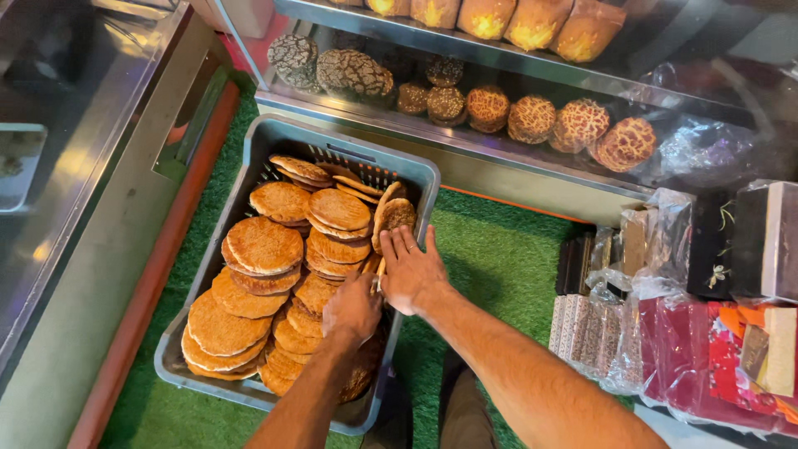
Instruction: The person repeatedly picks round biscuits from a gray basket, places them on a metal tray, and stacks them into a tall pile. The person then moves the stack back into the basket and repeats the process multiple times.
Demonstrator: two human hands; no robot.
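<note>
We see a grey crate (249, 158) on green turf (499, 258), packed with stacked round flatbreads (264, 245). Our left hand (353, 309) closes around a flatbread edge at five o'clock in the crate. Our right hand (411, 270), fingers flat and open, presses upright flatbreads toward twelve o'clock. Speckled buns (532, 116) fill a glass case at one o'clock.

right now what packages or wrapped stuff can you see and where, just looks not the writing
Clear-wrapped boxes: lower right beside the green mat, flat, pale patterned sides.
Dark boxes: right edge, upright, black with a small sprig motif.
Red packets: bottom right, under clear film, red and orange.
Loose clear film: on the right end of the lower shelf, crumpled.
</note>
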